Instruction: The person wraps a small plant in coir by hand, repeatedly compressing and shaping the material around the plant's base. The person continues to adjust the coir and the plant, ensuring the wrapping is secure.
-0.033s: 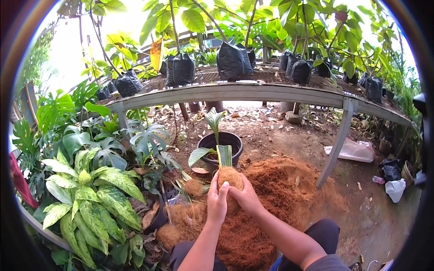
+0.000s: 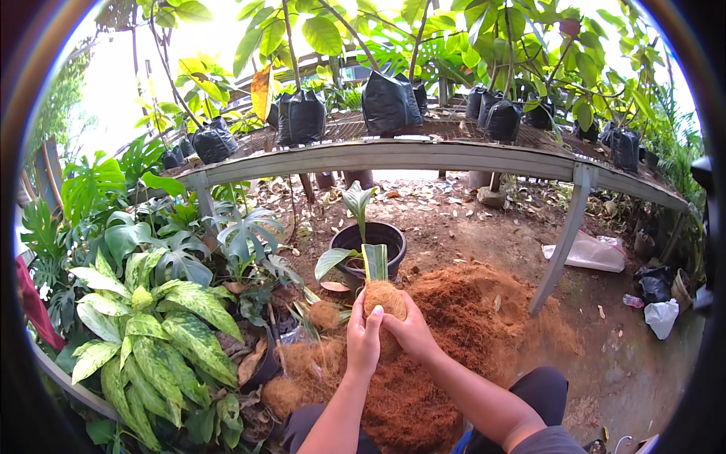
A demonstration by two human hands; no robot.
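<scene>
Between my two hands is a round ball of brown coconut fibre (image 2: 385, 296). A striped green and cream leaf cutting (image 2: 375, 263) rises from its top. My left hand (image 2: 364, 342) wraps the ball's left side, and my right hand (image 2: 412, 330) presses on its right side, with the thumbs meeting in front. Some of the right fingers are hidden behind the ball. Just beyond stands a black pot (image 2: 393, 240) with a young broad-leaved plant (image 2: 358, 203). Below and to the right of my hands lies a heap of reddish-brown coco peat (image 2: 473, 303).
Loose coconut fibre (image 2: 314, 362) and a smaller fibre clump (image 2: 324, 315) lie left of my hands. A speckled leafy plant (image 2: 155, 325) fills the left side. A wooden bench (image 2: 393, 156) carries several black plant bags (image 2: 389, 102); its leg (image 2: 563, 240) slants down at right. A white bag (image 2: 662, 318) lies far right.
</scene>
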